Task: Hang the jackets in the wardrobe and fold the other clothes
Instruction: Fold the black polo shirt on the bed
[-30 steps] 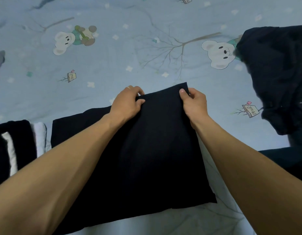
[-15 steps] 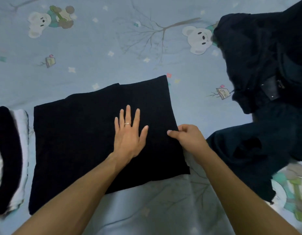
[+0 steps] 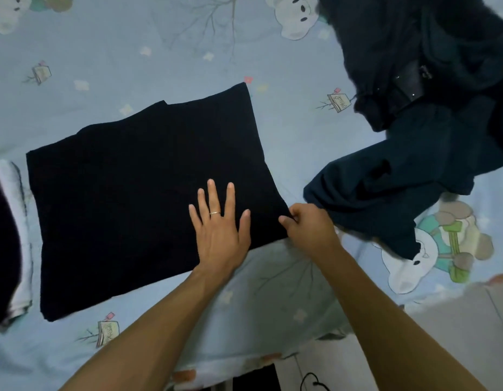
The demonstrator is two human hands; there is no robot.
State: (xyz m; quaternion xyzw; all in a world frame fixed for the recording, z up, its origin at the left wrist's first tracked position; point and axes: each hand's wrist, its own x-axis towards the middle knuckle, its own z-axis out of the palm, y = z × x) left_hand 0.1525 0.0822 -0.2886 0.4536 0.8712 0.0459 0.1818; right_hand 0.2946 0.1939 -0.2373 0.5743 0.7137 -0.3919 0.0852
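Note:
A folded black garment lies flat on the pale blue bear-print bedsheet. My left hand rests flat on its near right part, fingers spread and straight, a ring on one finger. My right hand pinches the garment's near right corner with curled fingers. A heap of dark navy clothes lies unfolded at the upper right, one piece spilling toward my right hand.
At the left edge sits a stack of black and white folded clothes. The bed's near edge runs along the bottom right, with light floor and a dark cable below it.
Both hands left the garment's far edge and came to its near right side. The left hand now lies flat on it; the right hand pinches the corner. The view shifted right.

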